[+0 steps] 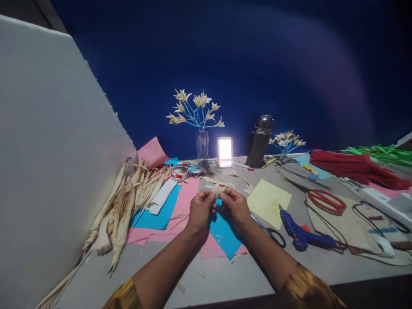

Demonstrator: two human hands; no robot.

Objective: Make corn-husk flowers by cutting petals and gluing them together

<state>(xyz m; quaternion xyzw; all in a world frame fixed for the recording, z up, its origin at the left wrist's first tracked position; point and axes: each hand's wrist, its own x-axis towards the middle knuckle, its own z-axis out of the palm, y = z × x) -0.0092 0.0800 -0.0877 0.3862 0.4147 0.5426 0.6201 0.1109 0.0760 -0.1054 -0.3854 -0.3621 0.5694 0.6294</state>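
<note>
My left hand (203,210) and my right hand (235,209) meet above the middle of the table, fingertips pinched together. Between them is a pale corn husk piece (219,188), its upper part showing over my fingers. A small blue bit (219,202) shows just under it, partly covered by my fingers. Below my hands lie a blue paper sheet (225,236) and pink paper (189,193). Black-handled scissors (277,237) rest beside my right wrist. A pale yellow paper (269,201) lies farther right.
Dried corn husks (119,214) pile at left by a white panel (58,128). Behind stand a glass vase (202,148) of husk flowers, a bright lamp (225,151) and a dark flask (260,141). At right lie a blue glue gun (304,236), red-handled shears (326,201) and red cloth (354,167).
</note>
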